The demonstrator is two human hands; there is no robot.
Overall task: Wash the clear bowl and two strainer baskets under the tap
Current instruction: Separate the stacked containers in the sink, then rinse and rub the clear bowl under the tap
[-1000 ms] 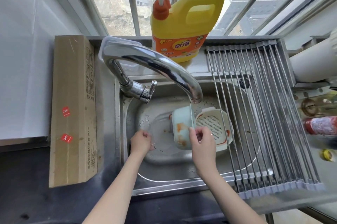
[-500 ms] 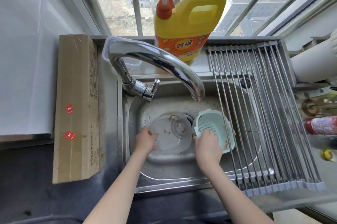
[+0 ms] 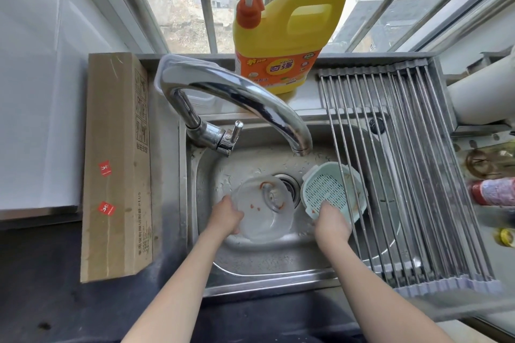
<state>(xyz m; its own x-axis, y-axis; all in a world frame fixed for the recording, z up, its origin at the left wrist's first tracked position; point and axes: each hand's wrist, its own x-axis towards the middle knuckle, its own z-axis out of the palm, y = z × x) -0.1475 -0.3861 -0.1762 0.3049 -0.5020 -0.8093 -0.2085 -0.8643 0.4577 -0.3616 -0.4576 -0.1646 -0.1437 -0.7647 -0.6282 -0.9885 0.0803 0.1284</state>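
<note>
Your left hand (image 3: 225, 215) grips the near-left rim of the clear bowl (image 3: 264, 208), fingers curled over the edge, and holds it low in the sink (image 3: 192, 203), just over the drain (image 3: 287, 185). Your right hand (image 3: 331, 224) grips the near edge of the pale green strainer basket (image 3: 331, 192), which sits tilted towards you just to the right of the bowl, its far side tucked under the first rods of the drying rack (image 3: 404, 169). A cream edge seems to show along the basket's right side, so the second basket may be nested beneath it; you cannot tell for sure from here.

Red smears and bits cling inside both the bowl and the basket, so no washing looks done. The tap (image 3: 245, 102) spout ends above the gap between the two items, and no water is seen running.

From here, watch these risks:
- Both hands are full, so reaching for the tap lever (image 3: 237, 130) means letting one item go; a tilted basket could slide or tip.
- A strong stream hitting the bowl's curved wall could splash onto the cardboard box (image 3: 117, 164) on the desk to the left.
- Wet clear plastic is slippery; an edge grip may slip.
- Lifting the basket straight up could knock it against the rack rods.
- The soap bottle (image 3: 281, 36) on the sill stands close behind the tap.
</note>
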